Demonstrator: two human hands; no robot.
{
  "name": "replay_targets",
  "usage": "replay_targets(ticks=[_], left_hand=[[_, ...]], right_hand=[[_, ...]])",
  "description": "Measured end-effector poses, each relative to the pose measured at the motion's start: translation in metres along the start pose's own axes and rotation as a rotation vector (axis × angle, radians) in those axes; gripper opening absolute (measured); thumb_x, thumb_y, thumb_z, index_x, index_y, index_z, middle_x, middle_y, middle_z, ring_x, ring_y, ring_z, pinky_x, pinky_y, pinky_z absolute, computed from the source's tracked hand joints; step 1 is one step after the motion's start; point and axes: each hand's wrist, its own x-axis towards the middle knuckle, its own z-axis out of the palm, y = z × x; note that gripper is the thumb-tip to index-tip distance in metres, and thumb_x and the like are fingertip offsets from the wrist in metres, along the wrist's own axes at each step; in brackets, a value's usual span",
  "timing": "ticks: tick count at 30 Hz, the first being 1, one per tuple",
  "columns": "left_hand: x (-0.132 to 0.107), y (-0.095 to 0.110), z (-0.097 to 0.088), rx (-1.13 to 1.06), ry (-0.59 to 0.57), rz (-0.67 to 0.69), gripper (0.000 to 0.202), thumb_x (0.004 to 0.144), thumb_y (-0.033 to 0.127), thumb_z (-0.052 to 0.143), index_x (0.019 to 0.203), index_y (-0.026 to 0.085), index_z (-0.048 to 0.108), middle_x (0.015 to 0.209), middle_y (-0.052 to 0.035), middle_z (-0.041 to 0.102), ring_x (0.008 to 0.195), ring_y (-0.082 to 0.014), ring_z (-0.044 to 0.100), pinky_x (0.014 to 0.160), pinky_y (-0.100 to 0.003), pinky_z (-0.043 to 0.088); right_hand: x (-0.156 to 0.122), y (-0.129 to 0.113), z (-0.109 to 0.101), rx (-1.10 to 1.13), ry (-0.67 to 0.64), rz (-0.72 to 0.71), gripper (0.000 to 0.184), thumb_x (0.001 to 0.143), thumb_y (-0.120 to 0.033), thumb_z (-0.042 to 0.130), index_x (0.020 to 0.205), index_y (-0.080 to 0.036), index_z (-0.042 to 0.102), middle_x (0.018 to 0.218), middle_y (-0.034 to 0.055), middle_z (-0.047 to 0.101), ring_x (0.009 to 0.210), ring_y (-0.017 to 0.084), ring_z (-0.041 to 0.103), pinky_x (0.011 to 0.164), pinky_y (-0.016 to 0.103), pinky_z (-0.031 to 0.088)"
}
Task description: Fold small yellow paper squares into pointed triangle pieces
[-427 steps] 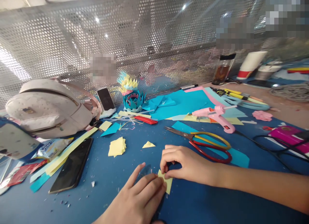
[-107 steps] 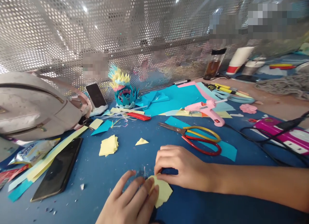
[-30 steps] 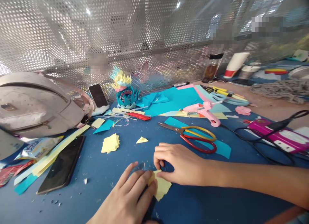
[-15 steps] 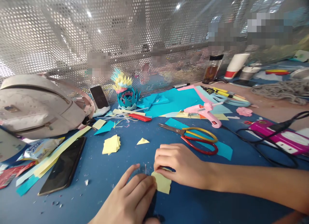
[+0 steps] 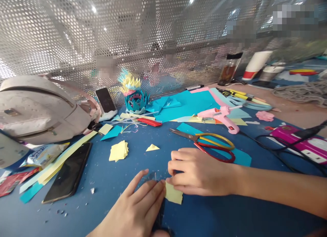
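Note:
A small piece of pale yellow paper [image 5: 174,194] lies on the blue tabletop between my hands. My left hand [image 5: 136,204] rests at its left edge, fingers stretched out and fingertips pressing there, with the thumb low and apart. From above, my right hand [image 5: 196,172] has its fingers curled in a pinch at the paper's upper edge, partly hiding it. Beyond them sit a small folded yellow triangle [image 5: 152,147] and a stack of yellow paper squares [image 5: 118,151]. Scissors [image 5: 204,143] with yellow and red handles lie just past my right hand.
A pink glue gun [image 5: 222,116] and a magenta power strip [image 5: 298,141] with black cable are on the right. At the back stands a folded-paper model [image 5: 136,100] near a red cutter [image 5: 149,122]. A phone [image 5: 68,174] and backpack [image 5: 38,107] occupy the left.
My right hand has shifted slightly, its fingertips now closer together at the paper's upper edge. My left hand stays at the left edge. The view has turned a little.

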Motion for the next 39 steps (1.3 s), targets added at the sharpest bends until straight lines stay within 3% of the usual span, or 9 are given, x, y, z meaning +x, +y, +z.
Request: replay_targets(ticks=[9, 12, 15, 18, 22, 27, 31, 34, 39], left_hand=[[-0.001, -0.003, 0.001, -0.029, -0.036, 0.022, 0.058, 0.110, 0.051, 0.039, 0.132, 0.005, 0.065, 0.130, -0.0115, 0.071, 0.117, -0.0230, 0.067, 0.124, -0.046, 0.035], [0.000, -0.002, 0.001, -0.030, -0.037, 0.008, 0.060, 0.109, 0.053, 0.038, 0.131, 0.005, 0.066, 0.129, -0.0109, 0.072, 0.117, -0.0226, 0.067, 0.124, -0.045, 0.034], [0.001, 0.000, 0.002, -0.027, -0.011, -0.006, 0.059, 0.110, 0.052, 0.036, 0.129, 0.006, 0.067, 0.124, -0.0115, 0.073, 0.115, -0.0221, 0.068, 0.126, -0.047, 0.030], [0.002, 0.003, 0.004, 0.007, 0.028, -0.012, 0.058, 0.111, 0.051, 0.035, 0.125, 0.006, 0.070, 0.118, -0.0101, 0.075, 0.111, -0.0207, 0.070, 0.130, -0.048, 0.018], [0.003, 0.006, 0.005, 0.022, 0.072, -0.026, 0.058, 0.111, 0.050, 0.033, 0.120, 0.009, 0.073, 0.111, -0.0062, 0.077, 0.106, -0.0184, 0.071, 0.131, -0.047, 0.009], [0.004, 0.003, 0.004, 0.017, 0.051, -0.019, 0.055, 0.109, 0.053, 0.040, 0.126, 0.009, 0.070, 0.126, -0.0069, 0.073, 0.117, -0.0188, 0.068, 0.131, -0.043, 0.012], [0.003, 0.001, 0.004, 0.002, 0.007, 0.002, 0.059, 0.106, 0.056, 0.046, 0.130, 0.007, 0.067, 0.126, -0.0087, 0.073, 0.115, -0.0204, 0.068, 0.128, -0.043, 0.025], [0.002, 0.002, 0.007, -0.009, -0.013, -0.001, 0.059, 0.106, 0.056, 0.046, 0.132, 0.007, 0.066, 0.127, -0.0082, 0.072, 0.116, -0.0207, 0.067, 0.130, -0.044, 0.020], [-0.004, 0.006, 0.026, -0.085, 0.085, -0.113, 0.060, 0.109, 0.055, 0.035, 0.134, 0.008, 0.063, 0.125, -0.0103, 0.071, 0.116, -0.0207, 0.064, 0.130, -0.046, 0.017]], right_hand=[[-0.004, 0.006, -0.011, 0.086, -0.111, 0.078, 0.029, 0.101, -0.022, 0.060, 0.073, -0.018, 0.063, 0.073, -0.0001, 0.058, 0.075, 0.017, 0.042, 0.066, 0.035, 0.023], [-0.003, 0.007, -0.009, 0.139, -0.103, 0.116, 0.026, 0.101, -0.025, 0.060, 0.077, -0.018, 0.065, 0.076, 0.0005, 0.062, 0.076, 0.016, 0.046, 0.067, 0.033, 0.027], [-0.002, 0.008, -0.007, 0.296, -0.114, 0.212, 0.014, 0.092, -0.032, 0.072, 0.091, -0.019, 0.066, 0.076, -0.0017, 0.064, 0.075, 0.015, 0.052, 0.068, 0.030, 0.032], [0.001, 0.006, -0.006, 0.447, -0.131, 0.334, 0.019, 0.084, -0.020, 0.077, 0.098, -0.020, 0.064, 0.076, -0.0038, 0.067, 0.078, 0.015, 0.059, 0.068, 0.026, 0.036], [0.002, 0.002, -0.004, 0.565, -0.066, 0.438, 0.010, 0.089, -0.012, 0.069, 0.093, -0.020, 0.064, 0.083, -0.0018, 0.066, 0.081, 0.014, 0.063, 0.071, 0.022, 0.042], [0.003, -0.001, 0.004, 0.563, -0.031, 0.497, 0.005, 0.090, -0.017, 0.071, 0.091, -0.019, 0.066, 0.088, -0.0005, 0.065, 0.076, 0.012, 0.062, 0.069, 0.022, 0.044], [0.002, -0.001, 0.009, 0.525, -0.024, 0.539, 0.010, 0.086, -0.015, 0.074, 0.091, -0.020, 0.068, 0.085, -0.0011, 0.067, 0.079, 0.014, 0.063, 0.067, 0.022, 0.043], [0.002, -0.001, 0.010, 0.494, -0.027, 0.585, 0.011, 0.083, -0.014, 0.078, 0.085, -0.021, 0.069, 0.078, -0.0027, 0.069, 0.082, 0.015, 0.063, 0.067, 0.023, 0.041], [0.001, -0.004, 0.008, 0.458, 0.005, 0.604, 0.015, 0.076, -0.010, 0.079, 0.075, -0.021, 0.069, 0.073, -0.0046, 0.069, 0.072, 0.013, 0.060, 0.062, 0.023, 0.036]])
